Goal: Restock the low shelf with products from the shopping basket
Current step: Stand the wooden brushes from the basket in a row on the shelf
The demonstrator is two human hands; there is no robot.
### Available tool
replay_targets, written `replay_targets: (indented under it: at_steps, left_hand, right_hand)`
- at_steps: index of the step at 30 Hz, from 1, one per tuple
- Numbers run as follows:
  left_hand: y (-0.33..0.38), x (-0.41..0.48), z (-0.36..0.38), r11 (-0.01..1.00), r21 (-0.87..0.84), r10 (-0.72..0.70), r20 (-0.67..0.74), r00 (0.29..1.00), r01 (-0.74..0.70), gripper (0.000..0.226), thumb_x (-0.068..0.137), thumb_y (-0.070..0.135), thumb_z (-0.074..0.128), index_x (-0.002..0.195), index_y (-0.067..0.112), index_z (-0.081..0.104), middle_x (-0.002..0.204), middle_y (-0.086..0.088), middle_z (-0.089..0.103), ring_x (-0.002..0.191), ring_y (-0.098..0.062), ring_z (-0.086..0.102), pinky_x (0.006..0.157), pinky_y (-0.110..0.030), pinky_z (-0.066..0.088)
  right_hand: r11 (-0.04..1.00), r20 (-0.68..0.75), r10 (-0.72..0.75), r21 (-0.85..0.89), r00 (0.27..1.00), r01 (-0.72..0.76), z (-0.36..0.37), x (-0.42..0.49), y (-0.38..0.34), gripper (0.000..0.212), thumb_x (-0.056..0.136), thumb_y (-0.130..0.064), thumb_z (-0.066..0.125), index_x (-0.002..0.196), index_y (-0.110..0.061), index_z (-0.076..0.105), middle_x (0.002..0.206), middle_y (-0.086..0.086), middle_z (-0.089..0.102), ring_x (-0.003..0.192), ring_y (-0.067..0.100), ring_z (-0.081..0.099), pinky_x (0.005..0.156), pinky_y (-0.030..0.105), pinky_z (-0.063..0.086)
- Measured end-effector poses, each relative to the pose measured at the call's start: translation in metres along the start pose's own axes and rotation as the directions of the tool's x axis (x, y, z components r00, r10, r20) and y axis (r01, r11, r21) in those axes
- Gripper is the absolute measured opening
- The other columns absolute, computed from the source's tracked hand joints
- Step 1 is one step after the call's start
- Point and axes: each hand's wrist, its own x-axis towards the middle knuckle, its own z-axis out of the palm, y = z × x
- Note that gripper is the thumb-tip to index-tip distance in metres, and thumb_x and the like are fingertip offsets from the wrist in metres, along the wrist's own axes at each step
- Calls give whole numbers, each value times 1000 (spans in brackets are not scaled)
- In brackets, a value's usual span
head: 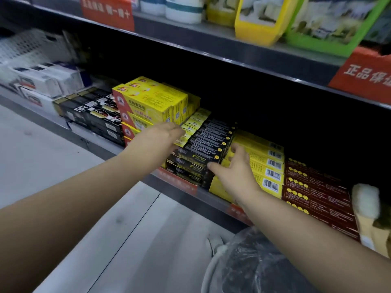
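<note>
A low shelf [186, 194] holds rows of long boxes. In its middle lies a stack of black boxes with yellow print [208, 144]. My left hand [163, 134] rests flat, fingers together, against the stack's left side, beside small yellow boxes [195, 121]. On the stack's right front corner my right hand [234, 168] lies with fingers spread, its thumb on the front end of a black box. Neither hand grips anything. No shopping basket is visible.
Tall yellow boxes [148, 102] stand left of the stack, black-and-white boxes [95, 115] farther left. Yellow barcode boxes [266, 166] and dark red boxes [317, 193] lie to the right. A bag in clear plastic [254, 263] sits on the floor below. An upper shelf [211, 45] overhangs.
</note>
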Motion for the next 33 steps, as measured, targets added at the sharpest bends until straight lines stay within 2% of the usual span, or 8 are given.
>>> replay_targets:
  at_steps: [4, 8, 13, 16, 19, 24, 29, 33]
  left_hand:
    - [-31, -6, -32, 989, -146, -27, -327, 945, -22, 14, 84, 12, 69, 95, 4, 68, 89, -10, 67, 86, -27, 59, 80, -36, 45]
    - [-61, -9, -42, 921, -370, -318, -523, 791, 125, 13, 86, 22, 64, 89, 9, 63, 81, 6, 55, 71, -4, 44, 70, -18, 36]
    - [-100, 1, -38, 577, -769, -756, -376, 535, 275, 27, 91, 28, 57, 114, 15, 53, 110, -2, 55, 86, 4, 52, 77, -5, 41]
    - [-113, 17, -34, 117, -910, -916, 55, 397, 397, 58, 92, 50, 47, 139, 17, 35, 138, -5, 43, 115, -11, 48, 87, -14, 36]
    - [-113, 30, -23, -195, -905, -824, 360, 437, 378, 70, 86, 63, 45, 140, 19, 39, 129, -4, 50, 113, -20, 48, 92, -33, 36]
    - [-111, 27, 5, 31, -915, -800, 218, 559, 402, 51, 84, 49, 57, 129, 26, 52, 114, 5, 56, 103, -15, 51, 65, -22, 38]
    - [-117, 27, 7, -90, -925, -756, 304, 579, 368, 63, 75, 58, 57, 132, 32, 49, 133, -1, 54, 119, -23, 52, 100, -46, 42]
    - [-117, 28, 7, -149, -909, -739, 364, 567, 389, 74, 66, 63, 55, 130, 29, 53, 131, -4, 57, 119, -28, 53, 102, -52, 39]
  right_hand:
    - [977, 45, -184, -105, 982, 187, 7, -7, -24, 71, 84, -25, 67, 141, -20, 25, 141, 0, 26, 132, 16, 27, 101, 20, 23]
    - [970, 165, -220, -69, 961, 234, 29, 2, -59, 78, 84, -30, 67, 145, -19, 21, 146, 0, 23, 136, 17, 26, 108, 27, 24]
    - [991, 117, -132, -2, 984, 133, 64, 24, -95, 99, 80, -40, 70, 149, -14, 4, 155, 3, 13, 142, 20, 16, 112, 33, 20]
    - [995, 58, -92, 40, 994, 89, 83, 30, -105, 108, 78, -43, 71, 149, -14, -7, 158, 2, 5, 144, 22, 10, 114, 37, 19]
    - [994, 26, -82, 75, 996, 80, 95, 32, -106, 104, 84, -38, 66, 149, -13, -10, 159, 2, 1, 146, 21, 7, 115, 37, 14]
    - [991, 2, -123, 45, 992, 122, 101, 31, -101, 78, 96, -33, 47, 150, -12, -5, 159, 4, 6, 145, 21, 11, 116, 33, 13]
    - [991, -12, -131, 24, 991, 131, 99, 35, -101, 81, 96, -31, 47, 149, -12, -11, 159, 5, 0, 146, 20, 5, 118, 35, 10]
    - [994, 20, -104, -13, 994, 104, 90, 42, -103, 94, 91, -28, 59, 148, -17, -16, 159, 3, 0, 146, 22, 8, 118, 43, 15]
